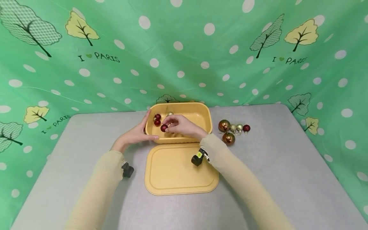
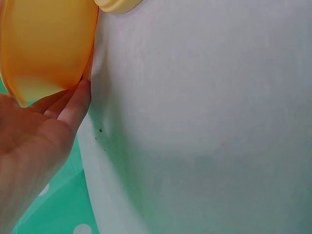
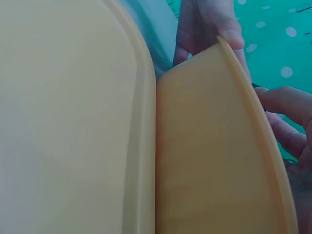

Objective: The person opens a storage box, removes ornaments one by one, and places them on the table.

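Note:
An open yellow plastic box [image 1: 198,116] stands near the table's back edge. My left hand [image 1: 136,134] grips its left end, thumb over the front rim and fingers along the outer wall; the left wrist view shows those fingers against the box wall [image 2: 48,44]. Over the box's inside, my right hand [image 1: 184,125] pinches a small dark red bauble [image 1: 164,128] between thumb and fingers. Two red baubles [image 1: 157,122] lie at the left of the box, and a gold bauble [image 1: 170,113] is partly hidden behind the right hand.
The yellow lid [image 1: 181,169] lies flat on the grey table [image 1: 273,166], just in front of the box. To the box's right sit two large copper baubles [image 1: 228,139], two small gold ones [image 1: 240,127] and a dark red one [image 1: 246,128]. A green cloth [image 1: 184,54] hangs behind.

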`<state>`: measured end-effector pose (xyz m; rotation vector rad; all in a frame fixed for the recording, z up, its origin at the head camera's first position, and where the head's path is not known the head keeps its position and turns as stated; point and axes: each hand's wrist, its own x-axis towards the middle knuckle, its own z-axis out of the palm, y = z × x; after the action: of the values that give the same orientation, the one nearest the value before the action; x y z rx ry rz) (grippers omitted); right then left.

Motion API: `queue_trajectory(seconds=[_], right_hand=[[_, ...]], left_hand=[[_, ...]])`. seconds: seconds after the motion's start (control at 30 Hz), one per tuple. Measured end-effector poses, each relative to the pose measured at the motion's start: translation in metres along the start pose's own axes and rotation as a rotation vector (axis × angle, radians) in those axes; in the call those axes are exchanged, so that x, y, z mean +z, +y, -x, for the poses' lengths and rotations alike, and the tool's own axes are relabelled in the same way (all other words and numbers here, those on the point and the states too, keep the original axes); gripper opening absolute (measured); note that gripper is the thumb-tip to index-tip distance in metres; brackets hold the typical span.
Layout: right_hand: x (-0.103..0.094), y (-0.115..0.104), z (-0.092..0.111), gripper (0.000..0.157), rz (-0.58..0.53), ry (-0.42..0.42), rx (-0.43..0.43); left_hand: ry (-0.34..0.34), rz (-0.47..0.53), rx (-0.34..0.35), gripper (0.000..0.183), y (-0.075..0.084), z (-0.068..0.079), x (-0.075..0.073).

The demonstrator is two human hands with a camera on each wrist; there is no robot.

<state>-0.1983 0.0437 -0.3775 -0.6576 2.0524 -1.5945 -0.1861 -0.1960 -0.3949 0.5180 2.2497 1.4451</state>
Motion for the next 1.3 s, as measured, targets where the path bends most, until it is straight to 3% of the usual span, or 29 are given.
queue_trajectory(seconds=[0.23, 0.7, 0.97, 1.3], right_hand=[[-0.006, -0.001, 0.015, 0.038, 0.011, 0.032, -0.054], [-0.030, -0.007, 0.046, 0.035, 0.005, 0.111, -0.096], [-0.049, -0.009, 0.068, 0.036, -0.076, 0.149, -0.033], [-0.077, -0.003, 0.094, 0.036, -0.048, 0.215, -0.061]], left_hand=[[0.001, -0.012, 0.001, 0.120, 0.000, -0.001, 0.001], [0.000, -0.027, -0.002, 0.123, 0.002, -0.001, 0.001], [0.001, -0.035, -0.016, 0.121, 0.001, 0.000, 0.001], [0.006, -0.060, -0.029, 0.120, 0.002, 0.001, 0.001]])
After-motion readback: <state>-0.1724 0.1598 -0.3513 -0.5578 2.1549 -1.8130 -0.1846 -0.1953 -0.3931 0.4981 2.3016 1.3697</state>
